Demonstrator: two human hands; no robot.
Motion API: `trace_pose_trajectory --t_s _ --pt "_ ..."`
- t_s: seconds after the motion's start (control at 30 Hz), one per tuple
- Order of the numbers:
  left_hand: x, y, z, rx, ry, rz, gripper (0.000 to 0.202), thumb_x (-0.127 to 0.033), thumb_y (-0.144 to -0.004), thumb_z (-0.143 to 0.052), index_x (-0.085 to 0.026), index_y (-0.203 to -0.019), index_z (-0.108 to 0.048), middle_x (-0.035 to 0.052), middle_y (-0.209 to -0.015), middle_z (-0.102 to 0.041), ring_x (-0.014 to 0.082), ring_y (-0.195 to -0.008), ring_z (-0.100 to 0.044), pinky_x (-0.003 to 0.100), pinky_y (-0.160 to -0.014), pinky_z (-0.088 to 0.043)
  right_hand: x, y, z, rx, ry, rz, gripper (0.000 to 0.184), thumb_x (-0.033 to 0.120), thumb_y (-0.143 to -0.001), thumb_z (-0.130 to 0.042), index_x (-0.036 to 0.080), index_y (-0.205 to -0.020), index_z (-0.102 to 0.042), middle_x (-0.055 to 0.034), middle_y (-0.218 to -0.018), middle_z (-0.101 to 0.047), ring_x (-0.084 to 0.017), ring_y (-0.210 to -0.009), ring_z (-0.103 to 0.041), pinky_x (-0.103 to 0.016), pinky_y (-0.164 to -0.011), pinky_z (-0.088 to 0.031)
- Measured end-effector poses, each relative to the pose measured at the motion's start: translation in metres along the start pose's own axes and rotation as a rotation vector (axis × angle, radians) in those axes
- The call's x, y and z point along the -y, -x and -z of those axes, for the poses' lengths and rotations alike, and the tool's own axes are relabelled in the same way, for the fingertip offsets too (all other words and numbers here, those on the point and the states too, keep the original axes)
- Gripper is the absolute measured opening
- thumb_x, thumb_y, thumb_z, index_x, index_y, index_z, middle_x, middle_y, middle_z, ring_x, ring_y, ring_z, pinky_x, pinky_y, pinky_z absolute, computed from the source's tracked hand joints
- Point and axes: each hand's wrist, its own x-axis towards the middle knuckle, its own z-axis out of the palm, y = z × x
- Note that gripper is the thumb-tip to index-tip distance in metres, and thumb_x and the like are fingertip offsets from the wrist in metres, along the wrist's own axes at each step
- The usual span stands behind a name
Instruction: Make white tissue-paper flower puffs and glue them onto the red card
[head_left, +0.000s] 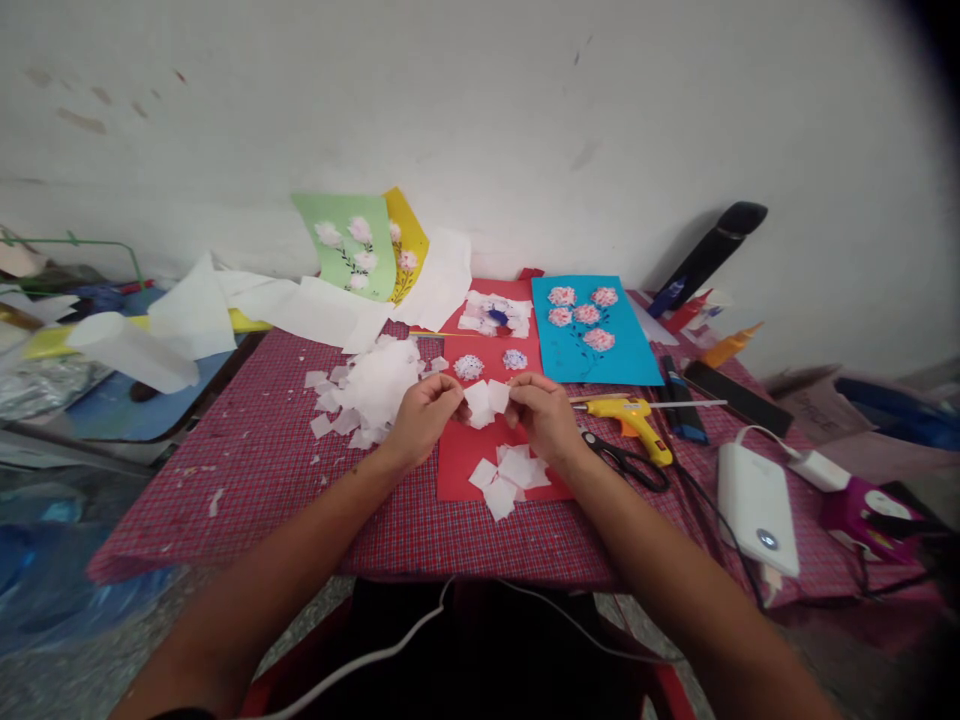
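My left hand (426, 415) pinches the left edge of small white tissue paper squares (484, 402). My right hand (546, 412) grips their right edge, so they are held between both hands over a red sheet (459, 470). Just beyond the fingers, two speckled paper flowers (469, 367) lie on the red sheet. Closer to me a small group of loose tissue squares (510, 478) rests on it. Beside my left hand is a large heap of white tissue squares (379, 388). How many pieces are pinched I cannot tell.
Right of my hand lie a yellow glue gun (631, 418), scissors (624, 462) and a white power bank (757, 510) with cables. A blue card (600, 362) with paper flowers lies behind. A green card (345, 245) leans on the wall; a tissue roll (135, 352) stands left.
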Motion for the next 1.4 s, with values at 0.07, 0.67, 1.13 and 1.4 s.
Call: trace_pose_trajectory --t_s 0.07,0.67,1.13,1.4 --pt "-0.002 0.000 -0.001 -0.006 0.022 0.020 0.015 -0.029 -0.081 -0.067 -0.018 -0.075 -0.059 0.0012 -0.065 -0.066 0.0126 -0.059 -0.062 0.027 -0.061 -0.054 0.002 0.000 -0.001 -0.013 -0.020 -0.017 0.008 0.028 -0.068 -0.066 0.021 -0.070 -0.062 0.0031 -0.050 -0.058 -0.013 -0.040 -0.048 -0.026 -0.043 -0.034" --pt "-0.006 -0.004 0.003 -0.115 0.111 0.050 0.015 -0.029 -0.079 -0.068 -0.018 -0.079 -0.057 0.0000 -0.065 -0.064 0.0138 -0.059 -0.064 0.029 -0.062 -0.053 0.012 -0.002 0.015 -0.149 0.385 0.369 0.008 0.026 -0.078 -0.058 0.023 -0.072 -0.058 0.0001 -0.061 -0.057 -0.016 -0.056 -0.051 -0.030 -0.056 -0.041" --pt "0.002 -0.004 0.013 -0.072 -0.779 -0.440 0.008 -0.021 -0.089 -0.057 -0.020 -0.081 -0.059 0.0002 -0.077 -0.061 0.0144 -0.071 -0.055 0.028 -0.069 -0.044 0.005 -0.001 0.016 0.122 1.227 0.605 0.025 0.036 -0.097 -0.058 0.021 -0.081 -0.070 -0.0061 -0.081 -0.073 -0.018 -0.071 -0.061 -0.030 -0.063 -0.034" --pt "0.013 -0.010 0.019 0.331 -1.137 -0.738 0.015 -0.019 -0.097 -0.051 -0.018 -0.098 -0.067 0.0098 -0.103 -0.070 0.0216 -0.098 -0.064 0.037 -0.089 -0.052 0.025 0.002 0.020 0.299 1.002 0.310 0.024 0.031 -0.090 -0.060 0.018 -0.072 -0.066 -0.0009 -0.068 -0.065 -0.014 -0.063 -0.054 -0.027 -0.061 -0.036"
